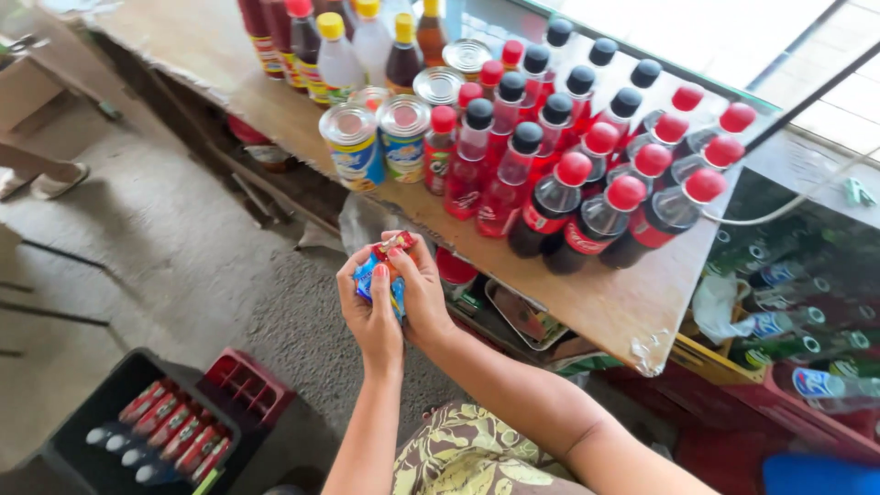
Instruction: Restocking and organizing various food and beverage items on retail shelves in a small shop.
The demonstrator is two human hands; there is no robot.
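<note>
Closest in, the left hand [369,307] and right hand [420,291] were both clenched around a bundle of small colourful packets [383,268], held up in the air just off the wooden table's [605,302] edge. Down left sat a dark crate [101,412] of laid-down bottles next to an empty red crate [249,383]. Further out, the table was packed with red-capped cola bottles [600,220], black-capped ones [477,151] and tins [353,142]. My guess is the grip looked kinda loose around that many packets, so a few could've slipped out onto the concrete floor [174,247].
</note>
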